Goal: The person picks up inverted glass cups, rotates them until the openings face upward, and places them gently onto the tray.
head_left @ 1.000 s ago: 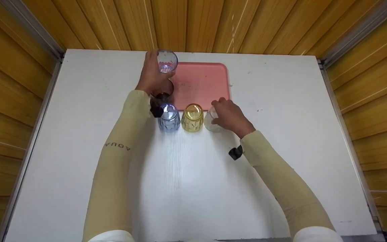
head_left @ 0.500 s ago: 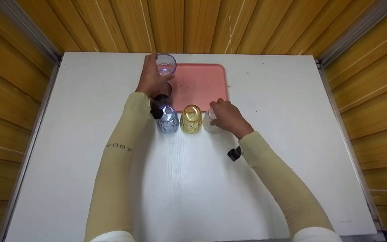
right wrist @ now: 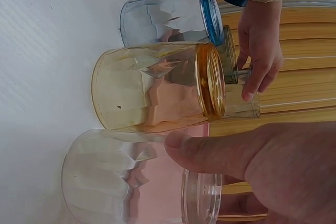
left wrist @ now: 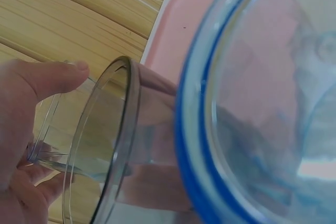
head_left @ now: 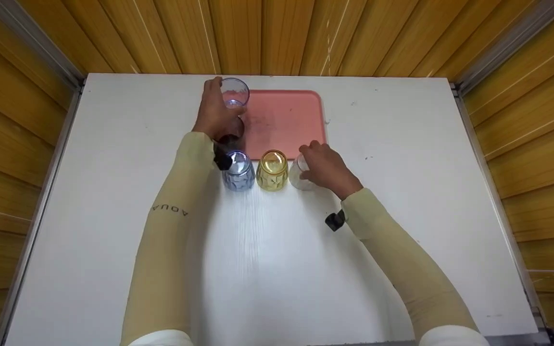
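My left hand (head_left: 213, 110) grips a pale purple-tinted glass (head_left: 234, 91), mouth up, over the tray's far left corner. Just nearer, a dark brownish glass (head_left: 235, 129) is partly hidden under that hand and wrist. An upturned blue glass (head_left: 239, 171) and an upturned yellow glass (head_left: 272, 171) stand side by side before the tray. To their right, my right hand (head_left: 326, 166) holds a clear glass (right wrist: 131, 177), also upturned, with the thumb on its side near the base. The left wrist view shows the thumb and fingers around the purple-tinted glass (left wrist: 55, 140).
The pink tray (head_left: 286, 122) lies toward the back of the white table (head_left: 402, 192). Wood-patterned walls (head_left: 282, 38) rise behind the table and along both sides. A black wrist camera (head_left: 222, 158) sits close to the blue glass.
My left hand and the purple-tinted glass have come slightly lower and nearer. The right hand keeps its hold on the clear glass, and the row of glasses stays put. The head view shifts a little.
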`<state>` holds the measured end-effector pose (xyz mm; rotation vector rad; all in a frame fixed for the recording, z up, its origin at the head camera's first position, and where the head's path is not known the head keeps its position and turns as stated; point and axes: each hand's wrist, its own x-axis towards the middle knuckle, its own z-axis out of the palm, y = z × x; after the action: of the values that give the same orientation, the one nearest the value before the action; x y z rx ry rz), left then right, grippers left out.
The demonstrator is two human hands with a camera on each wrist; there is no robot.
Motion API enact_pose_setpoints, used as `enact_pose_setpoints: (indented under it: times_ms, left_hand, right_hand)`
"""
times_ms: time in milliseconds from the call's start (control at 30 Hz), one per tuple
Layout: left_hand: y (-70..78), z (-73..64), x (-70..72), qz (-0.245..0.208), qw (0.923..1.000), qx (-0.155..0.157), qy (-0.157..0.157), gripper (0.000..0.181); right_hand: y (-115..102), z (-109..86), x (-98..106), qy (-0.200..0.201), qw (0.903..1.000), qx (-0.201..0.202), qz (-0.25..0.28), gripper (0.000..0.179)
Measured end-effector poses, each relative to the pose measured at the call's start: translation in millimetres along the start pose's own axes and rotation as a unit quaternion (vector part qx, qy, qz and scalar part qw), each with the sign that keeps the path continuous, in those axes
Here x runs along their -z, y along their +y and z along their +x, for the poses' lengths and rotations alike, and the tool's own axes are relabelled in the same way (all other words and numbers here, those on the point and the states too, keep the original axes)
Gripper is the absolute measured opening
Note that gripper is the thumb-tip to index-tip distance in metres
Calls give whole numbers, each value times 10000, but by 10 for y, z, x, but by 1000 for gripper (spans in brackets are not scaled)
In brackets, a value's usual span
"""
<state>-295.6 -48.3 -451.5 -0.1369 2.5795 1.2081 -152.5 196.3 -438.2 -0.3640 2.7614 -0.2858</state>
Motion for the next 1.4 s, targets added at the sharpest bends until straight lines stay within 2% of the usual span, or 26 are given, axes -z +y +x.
enact_pose_setpoints:
  times_ms: [267,767,1067,1400]
  left_hand:
    - [-60,30,-25,7,10000,-26,13,101]
    - [-113,51,-25,-235,9997,49,-16,101]
    - [-140,59,-31,42,9998,-153,112,96]
    - [-180,48,-44,49,10000,23,51,95]
  right_hand:
    - [-10,-13,-24,-8,9999,-121,113,60]
    - [-36,-31,-12,45,10000,-55,68,56]
    - [-47,-35,-10,2,9999,-74,146,56]
    - [-78,-41,-35,-44,9996,-186,191,59]
